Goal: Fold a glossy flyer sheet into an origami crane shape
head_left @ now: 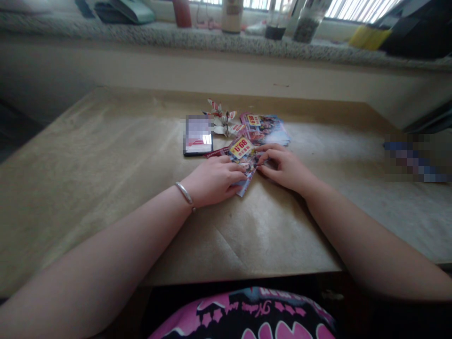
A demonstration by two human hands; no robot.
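A colourful printed paper flyer (243,149), yellow and red with large digits, lies folded and turned at an angle on the table. My left hand (222,179), with a silver bangle on the wrist, holds its lower left part down, fingers resting across the paper. At the right edge, my right hand (280,167) pinches the flyer between thumb and bent fingers. Just behind are folded paper figures (223,125) with pointed ends. Next to these lies a stack of similar flyers (270,129). A phone-like device (198,135) with a blurred screen sits to the left.
A pale gold cover spreads over the table (106,188). Along the back wall, a speckled stone sill (197,40) carries bottles, jars and a yellow item (369,37). A blurred bluish item (416,160) is at the far right.
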